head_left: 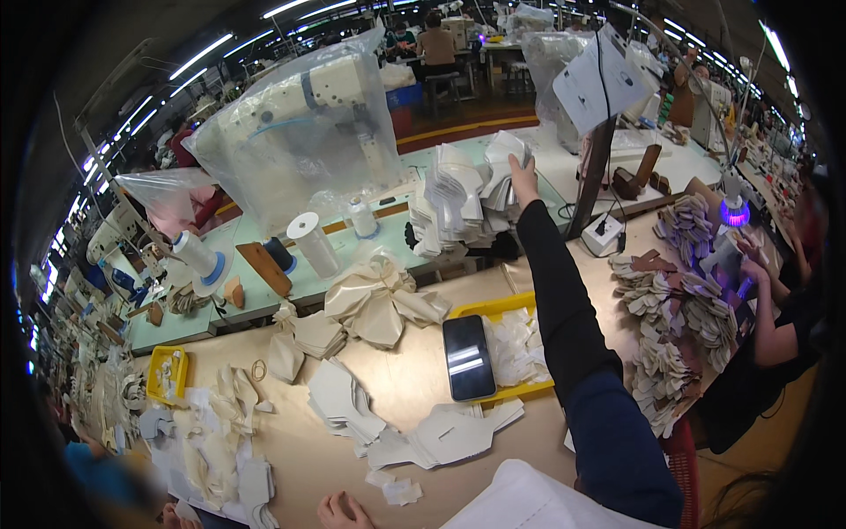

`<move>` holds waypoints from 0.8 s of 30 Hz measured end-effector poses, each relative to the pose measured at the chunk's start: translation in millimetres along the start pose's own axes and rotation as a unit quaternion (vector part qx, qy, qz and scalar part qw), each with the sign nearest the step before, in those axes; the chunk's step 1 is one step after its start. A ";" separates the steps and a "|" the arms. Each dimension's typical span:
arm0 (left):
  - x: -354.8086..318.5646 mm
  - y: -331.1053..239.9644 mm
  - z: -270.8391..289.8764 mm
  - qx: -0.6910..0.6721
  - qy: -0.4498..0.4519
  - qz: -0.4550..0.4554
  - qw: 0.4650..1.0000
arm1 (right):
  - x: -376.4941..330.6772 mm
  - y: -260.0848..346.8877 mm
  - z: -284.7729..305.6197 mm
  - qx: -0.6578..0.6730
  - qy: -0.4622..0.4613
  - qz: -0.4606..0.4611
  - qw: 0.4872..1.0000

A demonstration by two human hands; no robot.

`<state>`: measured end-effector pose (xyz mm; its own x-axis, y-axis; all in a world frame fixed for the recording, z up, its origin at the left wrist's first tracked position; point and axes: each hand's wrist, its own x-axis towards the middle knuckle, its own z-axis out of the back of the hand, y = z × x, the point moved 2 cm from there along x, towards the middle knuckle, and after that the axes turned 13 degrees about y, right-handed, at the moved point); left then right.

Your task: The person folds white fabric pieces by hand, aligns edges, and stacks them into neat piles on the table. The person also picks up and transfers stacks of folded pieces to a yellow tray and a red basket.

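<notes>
My right arm point(577, 344) stretches far across the table. At its end my right hand point(523, 178) grips the edge of a stack of white cut pieces point(500, 167), beside more tall stacks of white pieces point(448, 198). My left hand point(344, 510) rests at the near table edge, fingers loosely bent and apart, with nothing seen in it. Just beyond it lie small white scraps point(397, 488) and a spread of flat white shaped pieces point(454, 434). A fanned white stack point(339, 397) lies farther off.
A phone point(469, 357) leans on a yellow tray point(515, 388) of white bits. Cream pieces point(379, 304), thread cones point(313, 244) and a plastic-covered sewing machine point(308, 115) stand beyond. At right, a co-worker's hands point(753, 264) are near a purple lamp point(734, 210) and piled pieces point(656, 344).
</notes>
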<state>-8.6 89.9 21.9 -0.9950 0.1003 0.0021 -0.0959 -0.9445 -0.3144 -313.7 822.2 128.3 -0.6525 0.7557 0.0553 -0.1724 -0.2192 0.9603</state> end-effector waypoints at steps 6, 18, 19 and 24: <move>-4.8 2.4 -0.8 0.025 -0.007 0.014 1.000 | 1.5 3.8 15.0 0.050 0.061 0.038 0.996; -7.6 3.9 -7.8 -0.026 -0.090 0.000 0.996 | -238.9 90.1 102.0 -0.224 0.386 0.203 0.872; -7.8 3.1 -7.3 -0.025 -0.095 -0.004 0.995 | -274.2 94.8 104.2 -0.212 0.429 0.201 0.855; -8.4 3.6 -8.1 -0.049 -0.110 -0.016 0.993 | -468.9 64.5 119.8 -0.237 0.575 0.130 0.773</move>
<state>-0.4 88.2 13.1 -0.9747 0.0487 0.2182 -0.1350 -0.9061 -0.4010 69.6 527.7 197.0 -0.8879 -0.3390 -0.3110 0.0015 -0.6781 0.7349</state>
